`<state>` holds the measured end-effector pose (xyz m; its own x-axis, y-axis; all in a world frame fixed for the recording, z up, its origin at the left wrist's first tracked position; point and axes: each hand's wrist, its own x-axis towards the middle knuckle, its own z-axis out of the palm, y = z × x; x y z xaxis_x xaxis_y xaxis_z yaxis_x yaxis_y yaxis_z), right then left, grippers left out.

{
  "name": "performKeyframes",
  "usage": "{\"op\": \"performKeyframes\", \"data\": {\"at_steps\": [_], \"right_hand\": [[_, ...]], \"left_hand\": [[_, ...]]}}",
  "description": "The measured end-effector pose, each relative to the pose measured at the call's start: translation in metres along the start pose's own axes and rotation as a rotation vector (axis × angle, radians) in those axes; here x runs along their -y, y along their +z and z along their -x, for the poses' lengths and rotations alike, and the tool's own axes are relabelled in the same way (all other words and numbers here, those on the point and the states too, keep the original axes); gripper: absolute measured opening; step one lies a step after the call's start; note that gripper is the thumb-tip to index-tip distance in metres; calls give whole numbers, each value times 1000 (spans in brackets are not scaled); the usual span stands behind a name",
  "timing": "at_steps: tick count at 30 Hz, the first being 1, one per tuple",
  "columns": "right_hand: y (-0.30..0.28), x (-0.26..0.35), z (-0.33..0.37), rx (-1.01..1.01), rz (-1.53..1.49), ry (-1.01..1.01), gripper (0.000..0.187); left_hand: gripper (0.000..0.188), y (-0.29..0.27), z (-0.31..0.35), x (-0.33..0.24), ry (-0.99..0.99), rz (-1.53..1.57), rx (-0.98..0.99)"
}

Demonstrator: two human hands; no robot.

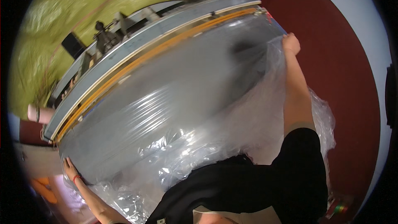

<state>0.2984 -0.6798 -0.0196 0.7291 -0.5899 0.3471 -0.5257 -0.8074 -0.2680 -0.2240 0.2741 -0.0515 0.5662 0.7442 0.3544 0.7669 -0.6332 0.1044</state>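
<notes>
A wide grey work surface (124,137) stretches across the view, with a clear plastic sheet (176,141) drawn over it. The sheet is shiny and wrinkled toward my body. At the right end, my right hand (291,45) is closed on the edge of the plastic sheet, my arm reaching far out. My left hand (70,168) rests at the left end of the surface with its fingers stretched out against the sheet. A red band circles my left wrist. Loose plastic hangs in folds in front of me and past my right arm.
A long grey metal trough (157,29) with an orange strip (166,39) runs along the far edge. Tools and a black box (74,45) sit there. A pink bottle (39,113) is at its left end. Yellow-green sheeting (95,0) lies beyond; the floor (348,87) is dark red.
</notes>
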Motion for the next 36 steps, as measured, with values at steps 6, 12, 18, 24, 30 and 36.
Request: {"op": "performKeyframes", "data": {"at_steps": [6,12,18,24,30,36], "right_hand": [[-1,-1,-4,-3,43,-33,28],[-9,-18,-4,-6,-14,-49,27],[-4,-7,-1,13,-22,-63,26],[-14,-12,0,-16,35,-99,28],[-17,-13,0,34,38,-55,33],[-3,-21,-8,26,57,-92,33]], "left_hand": [[32,-16,4,-198,86,845,-46],[53,-140,244,-560,798,1341,1627],[78,-98,380,-630,967,1028,1230],[12,-140,265,-563,720,1554,1970],[54,-141,157,-379,-78,2484,499],[63,-124,229,-332,-372,2422,662]]}}
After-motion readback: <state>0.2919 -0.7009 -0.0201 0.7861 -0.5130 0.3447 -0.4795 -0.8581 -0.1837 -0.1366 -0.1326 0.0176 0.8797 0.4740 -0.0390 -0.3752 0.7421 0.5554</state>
